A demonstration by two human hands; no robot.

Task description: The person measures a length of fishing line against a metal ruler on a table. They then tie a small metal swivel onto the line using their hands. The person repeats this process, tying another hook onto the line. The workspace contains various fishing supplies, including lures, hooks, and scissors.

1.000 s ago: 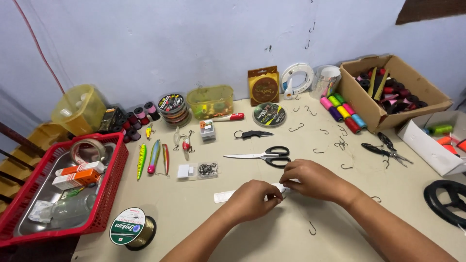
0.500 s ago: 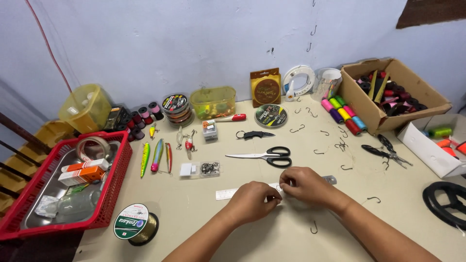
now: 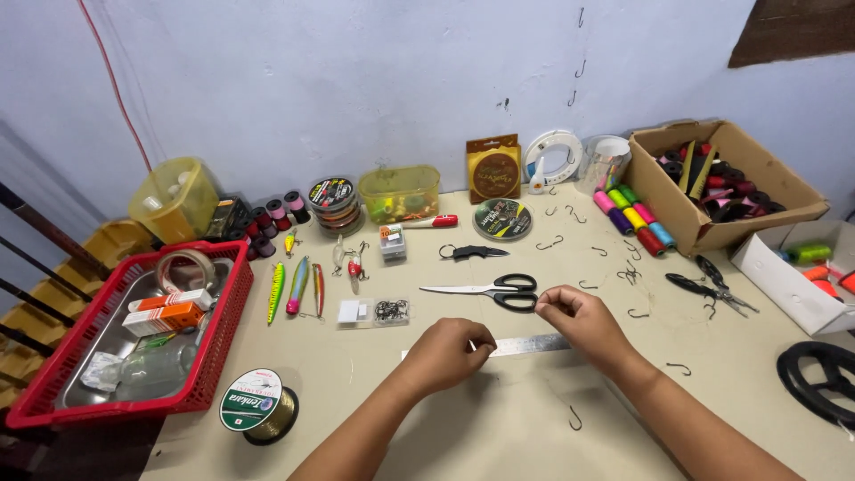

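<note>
My left hand (image 3: 448,353) and my right hand (image 3: 574,319) hover close together over a metal ruler (image 3: 525,345) lying flat on the table. Both have their fingertips pinched; a thin fishing line seems stretched between them, but it is too fine to see clearly. Black-handled scissors (image 3: 485,289) lie just beyond my right hand. A loose fishing hook (image 3: 575,419) lies on the table near my right forearm.
A red basket (image 3: 107,392) with boxes and tape sits at the left, a line spool (image 3: 256,405) in front of it. Lures (image 3: 297,285), a hook packet (image 3: 390,311), pliers (image 3: 708,283), thread spools (image 3: 632,216) and a cardboard box (image 3: 723,183) surround the work spot.
My hands have drawn slightly apart along the ruler, the right one shifting right. The view has tilted a little; the objects on the table have not moved.
</note>
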